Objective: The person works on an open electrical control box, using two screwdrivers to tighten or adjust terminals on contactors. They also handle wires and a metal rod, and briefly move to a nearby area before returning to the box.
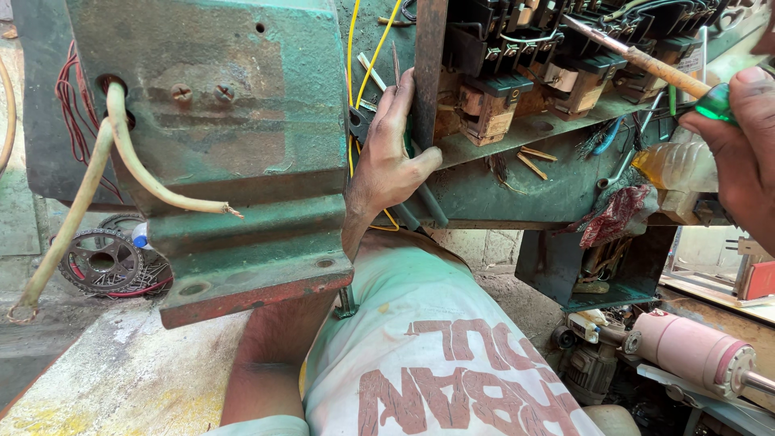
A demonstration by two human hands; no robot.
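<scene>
Here, at far left, a cream cable (121, 153) droops from a worn green machine housing (218, 105), its bare end hanging free beside a sprocket (102, 260) on the floor. At centre, the left hand (391, 157) wraps its fingers around a rusty upright bar (429, 64) at the edge of an open switch panel (525, 73), thumb pressed beneath. To the right, the right hand (739, 137) pinches the green handle of a screwdriver (646, 60), whose tip reaches the black switch blocks. Loose yellow wires (367, 73) hang behind the bar. A slip of the tip could likely bridge contacts, and the stripped cable end looks hazardous if live.
</scene>
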